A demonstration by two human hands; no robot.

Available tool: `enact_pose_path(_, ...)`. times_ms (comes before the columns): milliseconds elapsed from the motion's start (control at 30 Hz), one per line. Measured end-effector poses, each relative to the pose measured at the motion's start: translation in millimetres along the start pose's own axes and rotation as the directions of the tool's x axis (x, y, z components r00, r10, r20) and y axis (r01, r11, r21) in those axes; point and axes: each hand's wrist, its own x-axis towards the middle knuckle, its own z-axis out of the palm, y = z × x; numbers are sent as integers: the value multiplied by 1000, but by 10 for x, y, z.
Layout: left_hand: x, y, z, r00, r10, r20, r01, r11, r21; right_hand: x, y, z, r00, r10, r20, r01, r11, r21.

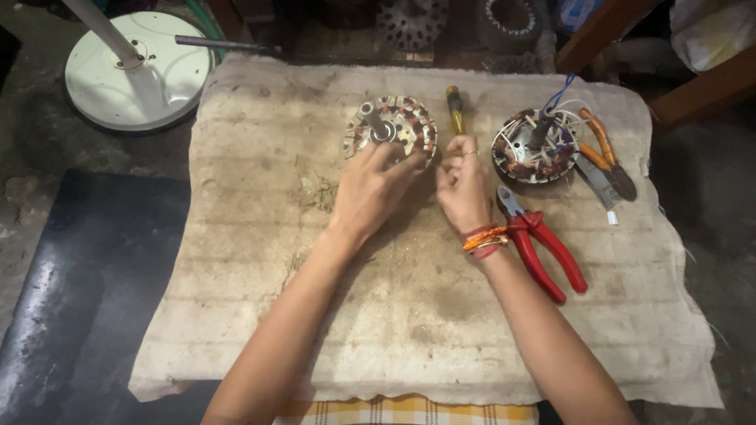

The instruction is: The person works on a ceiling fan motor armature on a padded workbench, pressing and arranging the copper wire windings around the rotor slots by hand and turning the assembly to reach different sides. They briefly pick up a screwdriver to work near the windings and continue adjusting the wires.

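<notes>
Wound stator (391, 127) under left hand's (368, 191) fingers (403, 165)

Far right of cloth: second round wound copper stator with loose wires (535, 147)
Near it: red-handled pliers (543, 244); orange-handled pliers (602, 149)
Far left, on floor: white round fan base (138, 71)

Bare cloth (409, 315) near edge; red pliers (543, 248), wound stator (535, 147) crowding right
</notes>
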Motion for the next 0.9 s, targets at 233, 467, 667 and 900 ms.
enact_pose_path(233,-2,-63,-95,995,-16,103,23,997,-73,-57,-166,36,999,-20,-27,19,1000,-22)
enact_pose_path(467,-32,21,-179,992,-128,-18,120,965,-234,-123,-357,82,991,-52,-123,47,998,-45)
enact_pose_path(667,-10,-53,-130,996,-87,-33,77,971,-226,-117,-336,149,991,-40,-126,36,999,-35)
enact_pose_path(900,-22,-55,-69,997,-17,-74,3,983,-183,-61,-187,229,992,18,-126,4,985,172)
